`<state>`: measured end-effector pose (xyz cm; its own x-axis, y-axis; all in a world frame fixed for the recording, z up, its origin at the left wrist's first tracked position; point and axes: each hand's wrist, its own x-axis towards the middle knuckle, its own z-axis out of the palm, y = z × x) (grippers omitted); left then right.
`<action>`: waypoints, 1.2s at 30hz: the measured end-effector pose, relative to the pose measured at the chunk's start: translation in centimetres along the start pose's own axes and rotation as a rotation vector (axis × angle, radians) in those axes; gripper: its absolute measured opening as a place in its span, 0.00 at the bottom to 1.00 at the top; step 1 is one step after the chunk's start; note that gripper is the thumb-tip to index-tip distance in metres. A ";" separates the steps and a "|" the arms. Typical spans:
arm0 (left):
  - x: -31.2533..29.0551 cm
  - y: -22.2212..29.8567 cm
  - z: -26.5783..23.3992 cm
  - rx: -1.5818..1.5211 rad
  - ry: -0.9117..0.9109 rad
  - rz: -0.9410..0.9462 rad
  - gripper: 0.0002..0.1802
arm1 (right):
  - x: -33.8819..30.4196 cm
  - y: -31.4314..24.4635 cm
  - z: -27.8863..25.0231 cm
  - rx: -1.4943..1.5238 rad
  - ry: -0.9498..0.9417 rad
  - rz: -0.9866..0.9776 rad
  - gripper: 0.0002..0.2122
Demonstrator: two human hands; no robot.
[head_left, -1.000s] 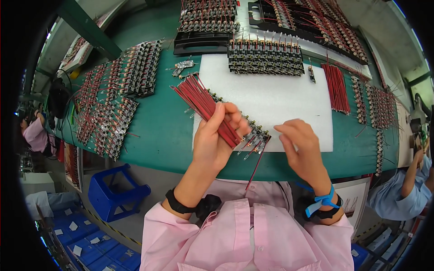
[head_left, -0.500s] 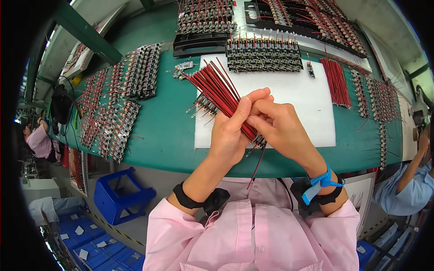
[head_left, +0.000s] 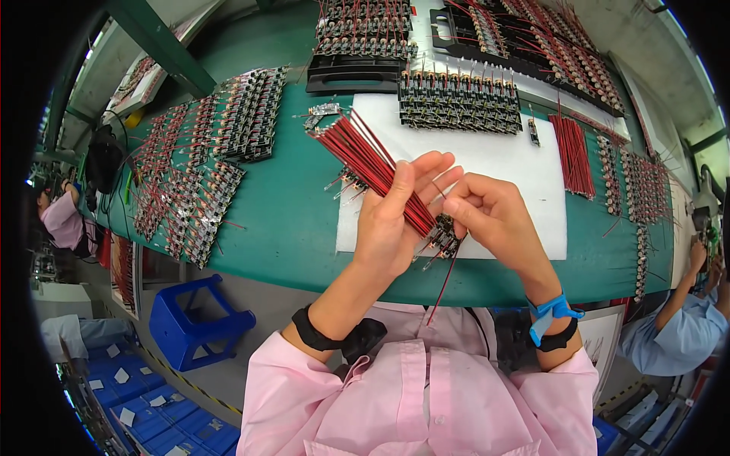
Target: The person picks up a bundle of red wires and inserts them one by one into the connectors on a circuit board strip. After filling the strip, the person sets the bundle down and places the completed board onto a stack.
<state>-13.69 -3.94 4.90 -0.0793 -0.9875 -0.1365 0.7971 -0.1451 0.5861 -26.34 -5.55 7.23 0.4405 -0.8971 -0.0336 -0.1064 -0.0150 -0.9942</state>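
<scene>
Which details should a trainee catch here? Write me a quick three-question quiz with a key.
1. What does the left hand hold?
2. True or false: the blue band is worn on the right wrist.
3. Where in the head view is the blue stool?
a) upper right
b) lower left
c) lower right

Key:
1. A bundle of mostly red wires.
2. True.
3. b.
</scene>
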 end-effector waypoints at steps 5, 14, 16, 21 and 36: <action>-0.3 1.7 -1.3 0.142 0.025 0.050 0.16 | -0.8 -1.2 -1.0 0.172 -0.032 0.116 0.05; -2.2 0.9 -0.4 0.746 -0.063 0.016 0.08 | -1.0 0.4 0.2 0.267 0.160 -0.013 0.04; -2.4 0.7 -0.5 0.736 -0.051 0.013 0.07 | -1.3 0.7 0.6 0.253 0.157 -0.017 0.04; -2.5 0.5 -1.2 0.823 -0.079 0.071 0.08 | -1.8 0.9 1.0 0.168 0.138 -0.036 0.05; -2.4 1.0 -1.9 0.975 -0.176 0.083 0.11 | -2.3 1.2 1.4 0.083 0.145 0.032 0.03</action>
<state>-11.53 -1.55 4.27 -0.1963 -0.9805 0.0088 -0.0306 0.0151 0.9994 -26.26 -2.92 5.94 0.3047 -0.9508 -0.0562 -0.0416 0.0457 -0.9981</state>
